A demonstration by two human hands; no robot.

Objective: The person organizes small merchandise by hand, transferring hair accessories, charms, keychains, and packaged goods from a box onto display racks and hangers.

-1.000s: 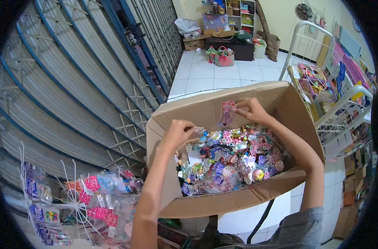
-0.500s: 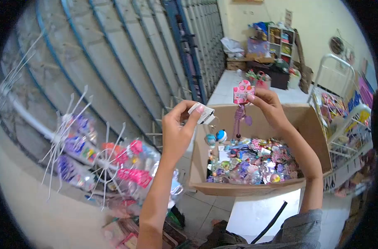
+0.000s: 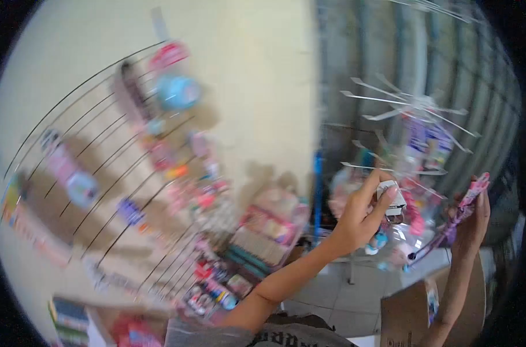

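My left hand [image 3: 355, 217] is closed in a pinch on a keychain's white card [image 3: 395, 199]. Below the card dangle a metal ring and a small blue-and-white ball charm [image 3: 377, 240]. At the right, my right hand [image 3: 476, 222] grips the pink dotted card [image 3: 477, 186] of a second keychain. Its purple cords [image 3: 448, 228] slant down to the left and end in a dark bead. Both keychains are held in the air in front of a rotating display stand [image 3: 423, 107] with white prongs. Motion blurs much of the view.
A wire grid on the left wall carries several hanging goods, among them a light-blue round item [image 3: 179, 92]. Purple packets [image 3: 428, 139] hang on the stand before a metal shutter [image 3: 367, 52]. A cardboard box [image 3: 404, 306] stands at the lower right.
My view has swung left, from the box of trinkets toward the wall grid and prong stand. Both hands still hold their keychains and now appear farther right in view.
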